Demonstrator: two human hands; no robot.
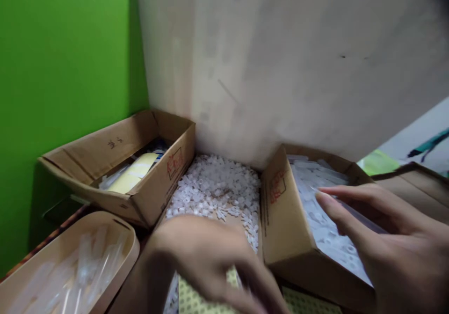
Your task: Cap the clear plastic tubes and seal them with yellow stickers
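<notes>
White plastic parts (pixel 326 230) fill a tilted cardboard box (pixel 284 220). The right hand (pixel 386 239) lies over them, fingers stretched long and flat, gripping nothing, fingertips just above the parts. Left of that box sits a loose pile of small white pieces (pixel 217 187). The blurred left hand (pixel 206 258) hangs at its near edge, grip impossible to tell. Farther left of the box are another carton (pixel 115 150) and a beige tray (pixel 21 276).
</notes>
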